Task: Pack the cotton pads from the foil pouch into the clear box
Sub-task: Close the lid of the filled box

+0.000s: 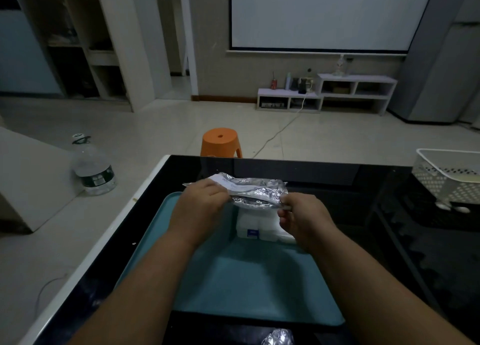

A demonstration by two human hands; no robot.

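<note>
Two hands grip the pouch (255,191) — left hand (200,205) curled over its left end, right hand (302,218) pinching its right end. Pouch is held just above the box (255,228), which sits on the tray (259,287).

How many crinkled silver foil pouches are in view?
2. One pouch is gripped between left hand and right hand over the teal plastic tray; the other pouch lies at the picture's bottom edge, partly cut off.

views: 1 | head: worn on the person's head | faces: forward and down across the table (337,178) | range: close over left hand (200,207), right hand (304,216); far wall (213,67) at top
</note>
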